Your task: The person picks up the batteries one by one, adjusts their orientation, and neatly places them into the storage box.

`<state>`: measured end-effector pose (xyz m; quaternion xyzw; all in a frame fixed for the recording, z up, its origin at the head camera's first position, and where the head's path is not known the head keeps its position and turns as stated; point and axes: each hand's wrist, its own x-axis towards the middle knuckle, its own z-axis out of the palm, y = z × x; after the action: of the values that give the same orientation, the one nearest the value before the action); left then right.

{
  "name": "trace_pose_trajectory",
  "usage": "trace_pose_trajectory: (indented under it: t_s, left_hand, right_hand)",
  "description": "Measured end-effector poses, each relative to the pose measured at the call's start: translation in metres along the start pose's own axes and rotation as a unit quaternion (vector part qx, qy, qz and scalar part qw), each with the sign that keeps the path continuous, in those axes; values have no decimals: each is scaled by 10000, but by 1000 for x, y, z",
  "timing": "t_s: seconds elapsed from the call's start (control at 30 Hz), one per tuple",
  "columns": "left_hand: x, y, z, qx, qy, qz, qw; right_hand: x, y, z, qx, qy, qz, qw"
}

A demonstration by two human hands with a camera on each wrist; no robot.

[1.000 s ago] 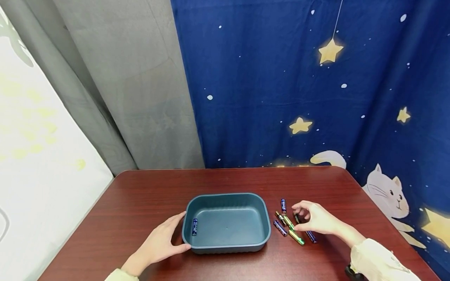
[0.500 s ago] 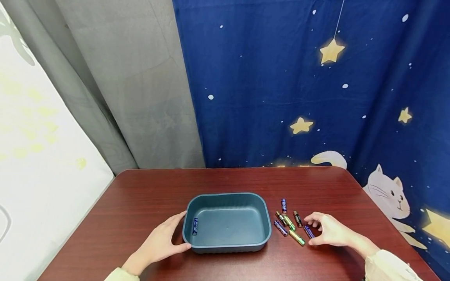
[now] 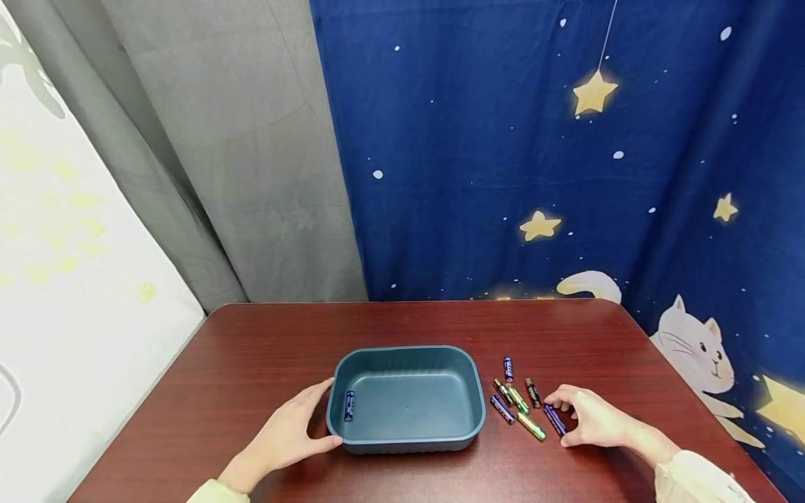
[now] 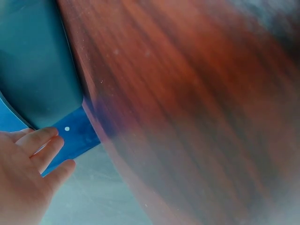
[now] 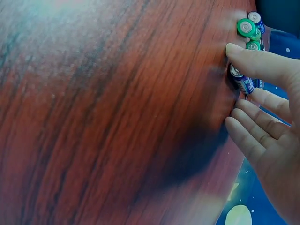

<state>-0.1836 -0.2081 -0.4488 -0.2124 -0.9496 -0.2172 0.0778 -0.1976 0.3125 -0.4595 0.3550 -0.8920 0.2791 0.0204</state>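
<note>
A blue-green plastic basin (image 3: 409, 405) sits on the table, with one dark blue battery (image 3: 349, 405) in its left end. My left hand (image 3: 283, 429) rests against the basin's left end, thumb by the near corner and fingertips by the far one. In the left wrist view the fingers of the left hand (image 4: 33, 164) are loosely extended at the basin's edge. To the right, my right hand (image 3: 591, 418) pinches a purple-blue battery (image 3: 555, 420) by its two ends, thumb near and forefinger far. The right wrist view shows this battery (image 5: 243, 83) still low at the tabletop.
Between basin and right hand lie several loose batteries: a blue one (image 3: 508, 369), a black one (image 3: 532, 392), a purple one (image 3: 502, 409) and a green-gold one (image 3: 531, 426) among them. The reddish-brown table (image 3: 283, 335) ends at a starry blue curtain (image 3: 472, 175).
My right hand has moved right and nearer, away from the black battery, and its thumb and forefinger have come round the purple-blue battery. The left hand and basin look unmoved.
</note>
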Motion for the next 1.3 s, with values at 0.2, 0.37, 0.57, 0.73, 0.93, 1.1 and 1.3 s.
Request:
trace_pose_trajectory:
  t_s: [0.2,0.37,0.57,0.73,0.93,1.1,1.3]
  left_hand:
    - [0,0,1,42,43,32,10000]
    - [0,-1,1,69,65,49,9999]
    - [0,-1,1,59,68,39,10000]
    - [0,-1,0,6,51,46,10000]
    - [-1,-2,1,-1,17,10,10000]
    - [-1,-2,1,2,2,-44,10000]
    - [-1,-1,1,-9,13,-38,10000]
  right_hand:
    - [2,-1,0,-7,-16,20,10000]
    - [3,0,1,10,-13,-12,10000]
    - [3,1,2,-75,57,-25,10000]
    - [4,0,-1,-154,28,36,9999]
    - [14,-7,-14,-289,159,240,9992]
    - [27,-17,-24,-334,385,135,9986]
    - [41,-25,-27,-294,491,89,9983]
